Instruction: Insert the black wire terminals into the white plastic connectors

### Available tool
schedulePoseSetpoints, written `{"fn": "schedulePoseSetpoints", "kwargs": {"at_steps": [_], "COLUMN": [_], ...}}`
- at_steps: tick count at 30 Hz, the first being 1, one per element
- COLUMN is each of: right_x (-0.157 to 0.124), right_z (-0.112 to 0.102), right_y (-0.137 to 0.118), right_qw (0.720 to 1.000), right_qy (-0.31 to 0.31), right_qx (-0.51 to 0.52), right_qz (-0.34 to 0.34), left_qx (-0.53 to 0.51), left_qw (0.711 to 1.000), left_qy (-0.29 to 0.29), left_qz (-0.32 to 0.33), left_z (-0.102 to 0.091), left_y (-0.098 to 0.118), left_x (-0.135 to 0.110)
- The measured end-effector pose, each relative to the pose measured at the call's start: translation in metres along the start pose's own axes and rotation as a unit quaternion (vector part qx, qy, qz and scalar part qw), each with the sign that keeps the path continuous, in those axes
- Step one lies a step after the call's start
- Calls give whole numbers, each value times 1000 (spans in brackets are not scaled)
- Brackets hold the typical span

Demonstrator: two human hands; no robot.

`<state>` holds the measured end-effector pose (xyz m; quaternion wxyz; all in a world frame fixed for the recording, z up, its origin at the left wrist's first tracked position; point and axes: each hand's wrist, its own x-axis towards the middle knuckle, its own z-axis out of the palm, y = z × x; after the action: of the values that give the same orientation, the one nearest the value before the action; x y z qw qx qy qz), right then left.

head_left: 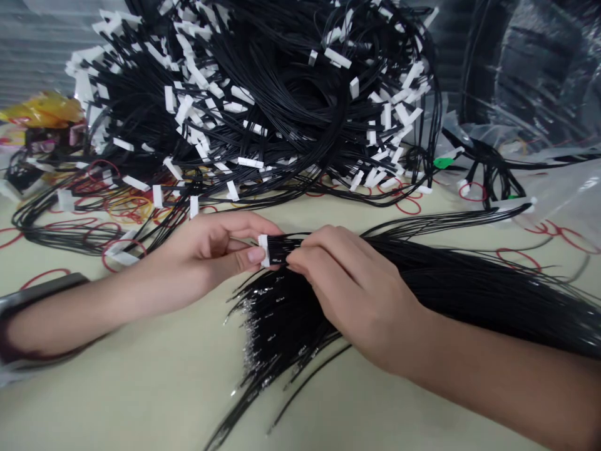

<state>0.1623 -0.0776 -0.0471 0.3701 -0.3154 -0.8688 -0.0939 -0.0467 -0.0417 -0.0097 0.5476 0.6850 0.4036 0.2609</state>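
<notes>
At wire ends (282, 248), white connector (263, 250) crosswise

The left hand (201, 254) pinches a white plug (263, 250) at the end of a bundle of black wires (451, 282), and the right hand (354, 294) grips those wires just beside it. Silver wire tips (248, 338) fan out toward the bench's near edge. A big heap of black wires with white plugs (263, 94) sits at the far side of the bench (117, 394), with red rubber bands (129, 210) scattered around it and a clear plastic bag (558, 200) at the right.
</notes>
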Motion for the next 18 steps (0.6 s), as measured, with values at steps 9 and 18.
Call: {"fn": "schedulePoseSetpoints", "kwargs": {"at_steps": [9, 18], "right_x": [1, 1], "right_z": [2, 3], "right_y": [0, 1], "right_qw": [999, 999], "right_qy": [20, 29], "right_qx": [28, 36], "right_qz": [23, 14], "left_qx": [7, 40], "left_qw": [1000, 999], "left_qy": [13, 11], "left_qz": [3, 17], "left_z": [3, 2], "left_y": [-5, -2], "left_x": [0, 0]}}
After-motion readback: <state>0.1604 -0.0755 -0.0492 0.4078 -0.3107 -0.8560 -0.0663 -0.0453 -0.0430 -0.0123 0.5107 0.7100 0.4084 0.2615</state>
